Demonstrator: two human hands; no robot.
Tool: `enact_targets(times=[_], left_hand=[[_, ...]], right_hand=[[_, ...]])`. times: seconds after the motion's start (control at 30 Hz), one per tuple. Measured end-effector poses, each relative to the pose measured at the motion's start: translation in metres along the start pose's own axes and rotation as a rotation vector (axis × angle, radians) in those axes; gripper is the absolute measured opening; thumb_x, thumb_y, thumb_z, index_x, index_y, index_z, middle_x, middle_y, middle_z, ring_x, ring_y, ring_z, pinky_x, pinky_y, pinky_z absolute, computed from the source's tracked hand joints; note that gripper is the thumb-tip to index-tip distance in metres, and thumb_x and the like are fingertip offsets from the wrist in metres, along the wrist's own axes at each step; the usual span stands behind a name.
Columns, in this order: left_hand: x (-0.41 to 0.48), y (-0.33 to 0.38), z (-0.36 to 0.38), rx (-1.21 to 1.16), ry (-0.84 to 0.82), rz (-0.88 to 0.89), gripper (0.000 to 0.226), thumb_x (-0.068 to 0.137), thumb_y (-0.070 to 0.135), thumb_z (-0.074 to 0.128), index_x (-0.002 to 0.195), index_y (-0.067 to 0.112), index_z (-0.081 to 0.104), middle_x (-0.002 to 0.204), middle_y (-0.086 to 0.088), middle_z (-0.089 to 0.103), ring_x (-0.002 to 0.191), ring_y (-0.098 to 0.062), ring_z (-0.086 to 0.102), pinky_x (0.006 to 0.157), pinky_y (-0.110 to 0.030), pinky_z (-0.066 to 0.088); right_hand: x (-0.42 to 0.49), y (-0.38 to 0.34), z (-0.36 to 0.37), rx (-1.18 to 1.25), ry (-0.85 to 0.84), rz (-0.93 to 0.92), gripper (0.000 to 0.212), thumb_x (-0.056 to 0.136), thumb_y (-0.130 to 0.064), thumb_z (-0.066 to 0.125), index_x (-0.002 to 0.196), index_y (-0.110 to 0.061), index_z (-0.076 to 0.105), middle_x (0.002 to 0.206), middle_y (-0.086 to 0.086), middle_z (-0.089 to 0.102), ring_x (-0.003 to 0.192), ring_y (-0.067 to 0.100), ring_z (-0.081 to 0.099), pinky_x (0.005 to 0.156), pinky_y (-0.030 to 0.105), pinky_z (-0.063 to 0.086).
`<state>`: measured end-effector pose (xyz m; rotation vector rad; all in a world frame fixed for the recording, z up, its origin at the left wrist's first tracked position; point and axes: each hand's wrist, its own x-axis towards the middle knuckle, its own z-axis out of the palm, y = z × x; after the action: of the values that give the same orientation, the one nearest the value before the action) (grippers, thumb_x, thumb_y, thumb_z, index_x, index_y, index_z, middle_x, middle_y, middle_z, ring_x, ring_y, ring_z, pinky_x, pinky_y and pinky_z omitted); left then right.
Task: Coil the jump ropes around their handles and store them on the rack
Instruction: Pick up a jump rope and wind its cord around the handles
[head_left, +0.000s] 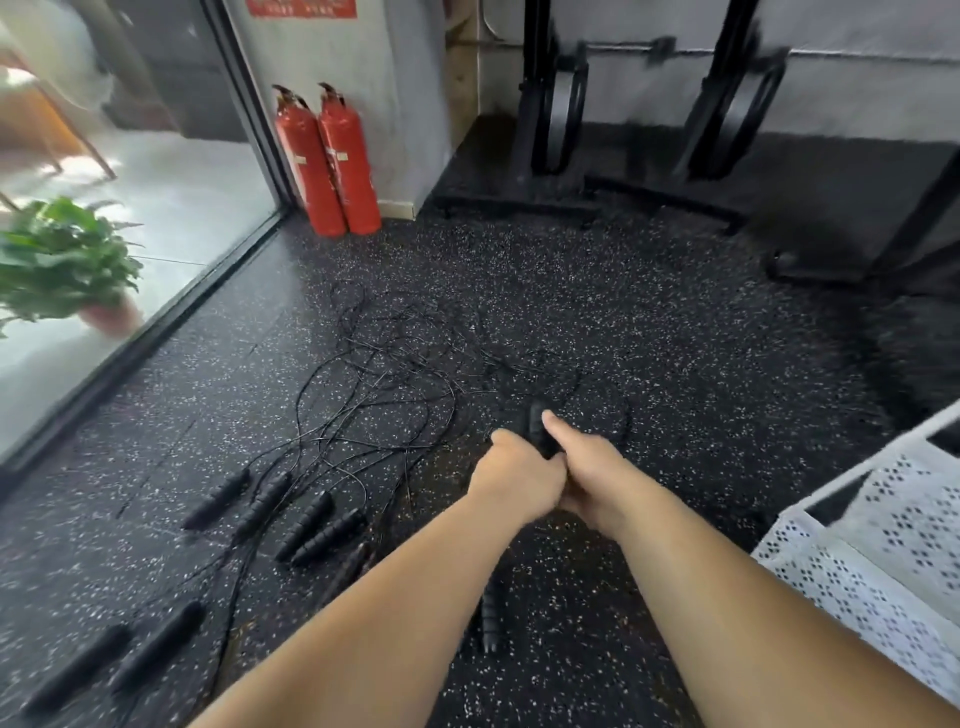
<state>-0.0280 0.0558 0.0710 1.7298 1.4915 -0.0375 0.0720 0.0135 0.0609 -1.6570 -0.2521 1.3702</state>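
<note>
Both my hands meet on one black handle above the floor.

My right hand (587, 467) wraps the handle (537, 426), thumb laid along it. My left hand (514, 478) is a fist pressed against the right, and with its fingers hidden I cannot tell what it grips. A second handle (491, 618) shows blurred between my forearms. Tangled ropes (379, 374) lie on the floor (675, 364) to the left. The white rack (883, 545) is cut off at right.

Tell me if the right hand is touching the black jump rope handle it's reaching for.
Touching. The head view shows the right hand gripping the handle, with its thumb lying along it.
</note>
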Motion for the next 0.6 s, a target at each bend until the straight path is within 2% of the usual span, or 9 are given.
enact_targets(times=[0.1, 0.17, 0.27, 0.33, 0.37, 0.47, 0.53, 0.6], left_hand=[[-0.042, 0.012, -0.003, 0.008, 0.035, 0.091, 0.070, 0.093, 0.053, 0.066, 0.137, 0.008, 0.036, 0.137, -0.015, 0.059, 0.123, -0.038, 0.062, 0.099, -0.046, 0.054], [-0.068, 0.016, -0.007, -0.034, 0.022, 0.176, 0.075, 0.089, 0.055, 0.069, 0.141, 0.011, 0.035, 0.138, -0.012, 0.053, 0.121, -0.035, 0.062, 0.099, -0.048, 0.055], [-0.098, 0.014, -0.019, -0.260, -0.075, 0.253, 0.095, 0.075, 0.073, 0.071, 0.149, 0.024, 0.036, 0.131, 0.000, 0.060, 0.113, -0.023, 0.067, 0.098, -0.048, 0.059], [-0.114, 0.008, -0.028, -0.420, -0.079, 0.191, 0.083, 0.083, 0.078, 0.066, 0.142, 0.025, 0.043, 0.113, 0.005, 0.067, 0.104, -0.022, 0.073, 0.092, -0.047, 0.063], [-0.118, 0.004, -0.029, -0.479, -0.059, 0.151, 0.073, 0.090, 0.075, 0.062, 0.139, 0.023, 0.047, 0.106, 0.006, 0.067, 0.102, -0.022, 0.075, 0.091, -0.048, 0.064], [-0.130, 0.002, -0.030, -0.621, 0.021, 0.105, 0.052, 0.102, 0.063, 0.055, 0.136, 0.024, 0.054, 0.106, 0.002, 0.069, 0.101, -0.022, 0.075, 0.094, -0.050, 0.063], [-0.140, 0.007, -0.029, -0.742, 0.000, 0.119, 0.045, 0.106, 0.057, 0.053, 0.138, 0.026, 0.055, 0.111, 0.000, 0.072, 0.103, -0.022, 0.074, 0.095, -0.051, 0.062], [-0.151, 0.013, -0.028, -0.842, -0.073, 0.146, 0.037, 0.108, 0.053, 0.052, 0.139, 0.033, 0.056, 0.116, 0.004, 0.074, 0.103, -0.018, 0.074, 0.091, -0.049, 0.064]], right_hand=[[-0.037, -0.014, -0.011, 0.108, -0.027, -0.036, 0.029, 0.106, -0.032, 0.067, 0.124, -0.009, 0.072, 0.111, 0.011, 0.081, 0.106, 0.030, 0.077, 0.089, 0.041, 0.063], [-0.059, -0.024, -0.018, 0.112, -0.048, -0.104, 0.022, 0.106, -0.024, 0.066, 0.124, -0.013, 0.072, 0.106, 0.011, 0.082, 0.096, 0.028, 0.079, 0.082, 0.039, 0.062], [-0.081, -0.035, -0.032, 0.053, -0.041, -0.206, 0.021, 0.107, -0.019, 0.061, 0.126, -0.015, 0.069, 0.107, 0.017, 0.081, 0.086, 0.028, 0.079, 0.074, 0.039, 0.062], [-0.098, -0.040, -0.040, -0.097, 0.002, -0.264, 0.025, 0.107, -0.020, 0.059, 0.130, -0.011, 0.064, 0.098, 0.018, 0.079, 0.070, 0.026, 0.075, 0.057, 0.032, 0.057], [-0.108, -0.042, -0.043, -0.117, 0.024, -0.311, 0.025, 0.108, -0.019, 0.057, 0.132, -0.012, 0.063, 0.097, 0.016, 0.079, 0.071, 0.026, 0.075, 0.056, 0.032, 0.057], [-0.134, -0.044, -0.043, 0.007, -0.007, -0.429, 0.026, 0.111, -0.015, 0.052, 0.136, -0.018, 0.060, 0.110, 0.015, 0.080, 0.090, 0.032, 0.078, 0.080, 0.048, 0.064], [-0.150, -0.036, -0.041, -0.101, 0.010, -0.445, 0.028, 0.109, -0.018, 0.056, 0.136, -0.022, 0.061, 0.110, 0.012, 0.080, 0.095, 0.032, 0.079, 0.090, 0.056, 0.063], [-0.164, -0.021, -0.041, -0.162, 0.023, -0.473, 0.027, 0.106, -0.025, 0.061, 0.133, -0.032, 0.065, 0.114, 0.003, 0.080, 0.105, 0.025, 0.078, 0.099, 0.057, 0.060]])
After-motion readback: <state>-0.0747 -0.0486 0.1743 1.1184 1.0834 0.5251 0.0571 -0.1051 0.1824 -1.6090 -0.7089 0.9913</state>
